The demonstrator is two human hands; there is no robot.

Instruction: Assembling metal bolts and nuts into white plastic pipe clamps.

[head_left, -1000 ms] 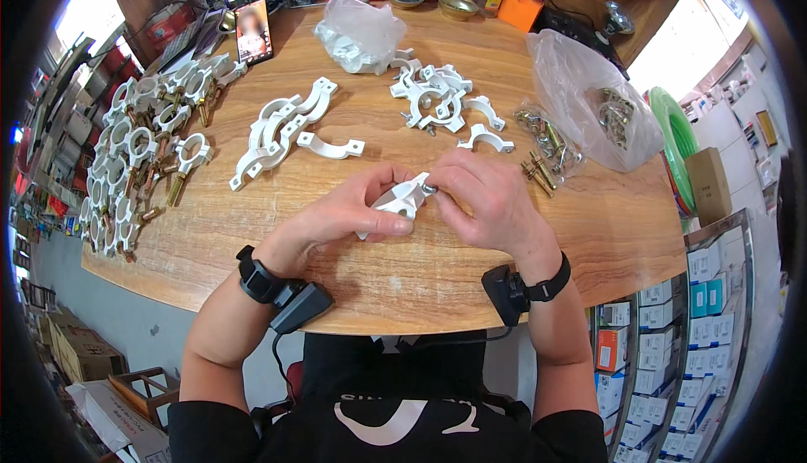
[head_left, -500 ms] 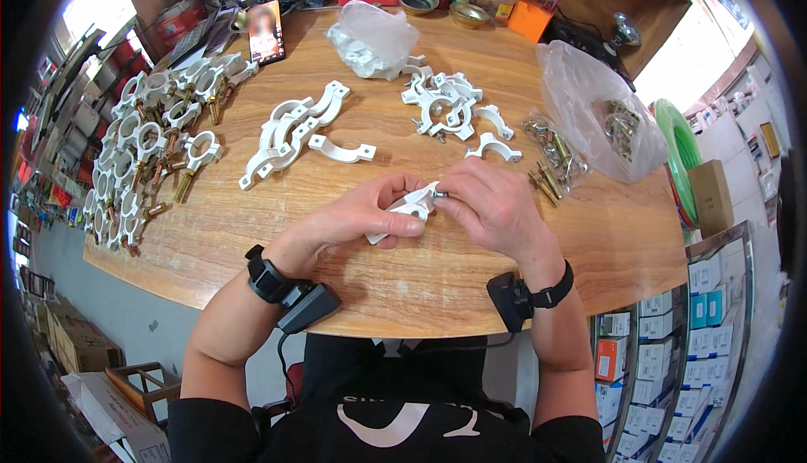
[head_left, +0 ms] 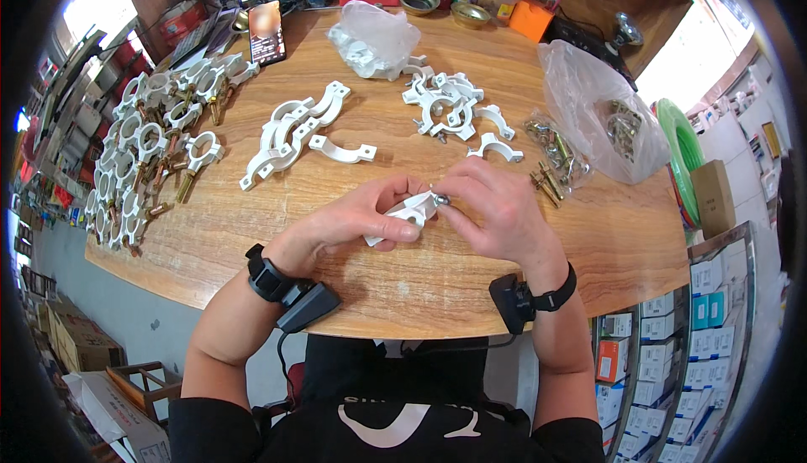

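Observation:
My left hand (head_left: 382, 213) grips a white pipe clamp (head_left: 410, 211) between thumb and fingers, low over the middle of the wooden table. At the clamp's right end sits a small silver screw (head_left: 441, 200). The thumb and index finger of my right hand (head_left: 496, 211) close around that screw's head. Part of the clamp lies hidden behind my left fingers. Beyond my hands are loose white clamp halves (head_left: 343, 150) and, to the right of them, a heap of white clamps with small screws (head_left: 445, 110).
Many assembled clamps with brass-coloured anchor bolts (head_left: 151, 139) cover the table's left side. Loose anchor bolts (head_left: 546, 184) and bags of hardware (head_left: 601, 118) lie at right. A plastic bag of white parts (head_left: 374, 41) and a phone (head_left: 266, 34) are at the back.
My right thumb and index finger have shifted on the screw, and more of its head shows. The left hand and the clamp have barely moved. The phone's screen picture differs.

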